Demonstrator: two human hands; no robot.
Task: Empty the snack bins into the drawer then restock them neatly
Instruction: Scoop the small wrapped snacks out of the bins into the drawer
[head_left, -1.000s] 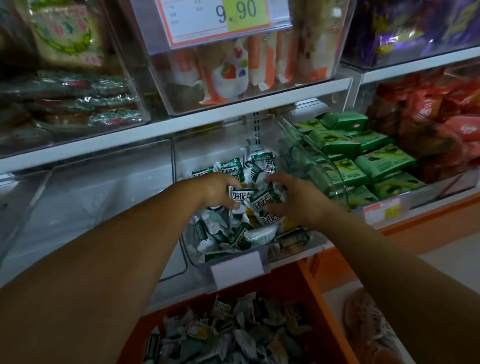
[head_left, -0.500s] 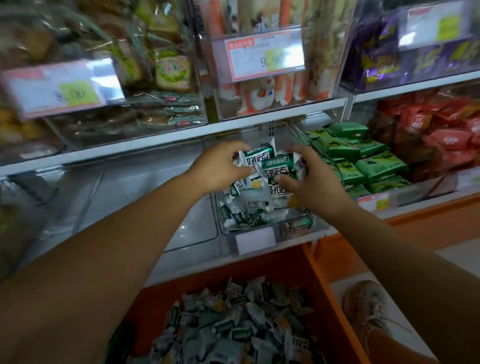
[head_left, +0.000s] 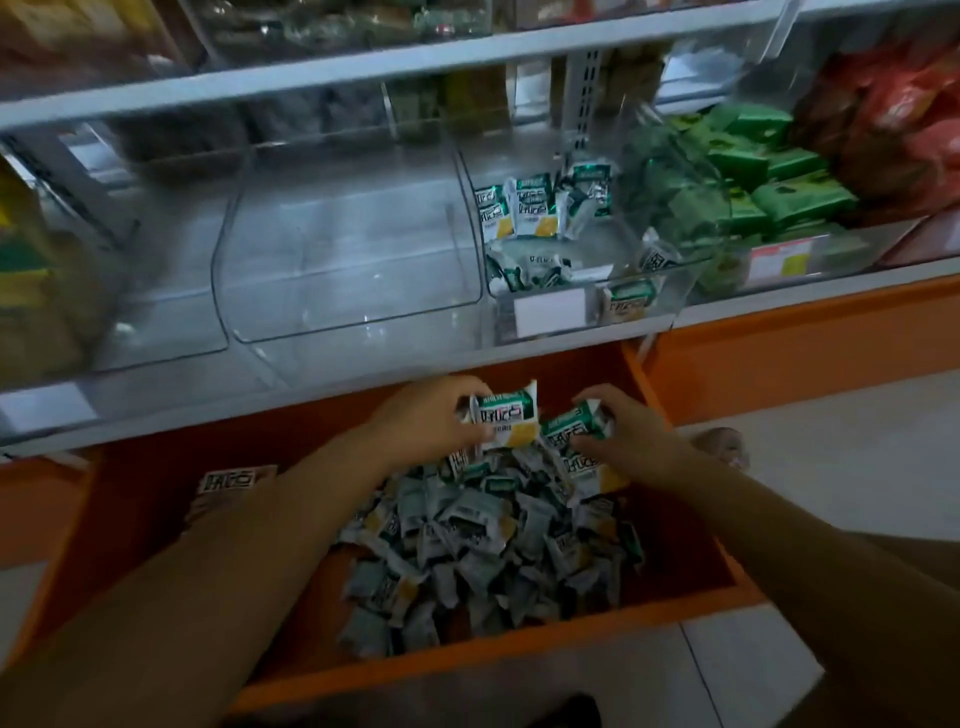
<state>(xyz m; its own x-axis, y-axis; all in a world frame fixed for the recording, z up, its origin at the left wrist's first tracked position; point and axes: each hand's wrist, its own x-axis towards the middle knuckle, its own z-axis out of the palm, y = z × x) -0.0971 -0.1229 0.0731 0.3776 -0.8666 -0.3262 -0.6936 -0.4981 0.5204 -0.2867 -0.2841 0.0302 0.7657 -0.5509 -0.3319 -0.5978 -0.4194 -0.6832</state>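
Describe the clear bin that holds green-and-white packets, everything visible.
The clear plastic snack bin sits on the white shelf above the orange drawer, with slanted see-through walls. It is mostly empty: a few green-and-white snack packets stand at the back and lie along the front. A blank white label is on its front lip.

Both hands were over the open orange drawer (head_left: 519, 660): the left hand (head_left: 431, 421) gripped a green-and-white snack packet (head_left: 511, 415) and the right hand (head_left: 631, 441) pinched a second packet (head_left: 574, 431), just above the heap (head_left: 493, 545) of like packets inside. On the shelf (head_left: 363, 67) above, a clear bin (head_left: 649, 296) held a few more packets (head_left: 530, 208).
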